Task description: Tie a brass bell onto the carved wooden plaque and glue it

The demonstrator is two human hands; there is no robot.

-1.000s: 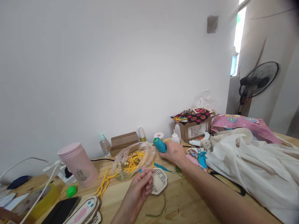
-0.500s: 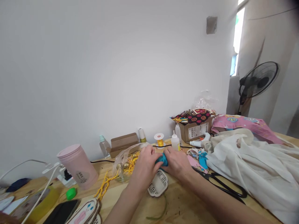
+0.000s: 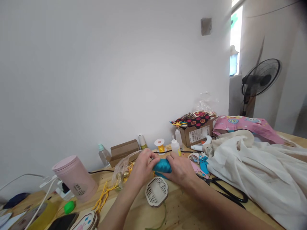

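Observation:
Both hands grip a piece of shiny blue cloth (image 3: 162, 166), bunched into a short roll between them. My left hand (image 3: 144, 164) pinches its left end with thumb and fingers. At the right end, my right hand (image 3: 179, 167) is closed round the cloth. Part of the blue material hangs below the fingers, near the table. Just in front of the hands lies a pale wooden plaque (image 3: 156, 191) with cut-out lattice corners and a scalloped edge. Neither hand touches it. A green string (image 3: 163, 218) trails from under it.
Black-handled scissors (image 3: 231, 193) and white cloth (image 3: 254, 172) lie to the right. Behind stand glue bottles (image 3: 176, 147), a yellow thread spool (image 3: 160, 146) and a full cardboard box (image 3: 196, 134). A pink tumbler (image 3: 75, 179), yellow cords (image 3: 104, 198) and a phone (image 3: 63, 222) are leftward.
The blue cloth now shows as a wider roll, with the hands slightly further apart. More of the wooden plaque is uncovered. The whole view has shifted a little.

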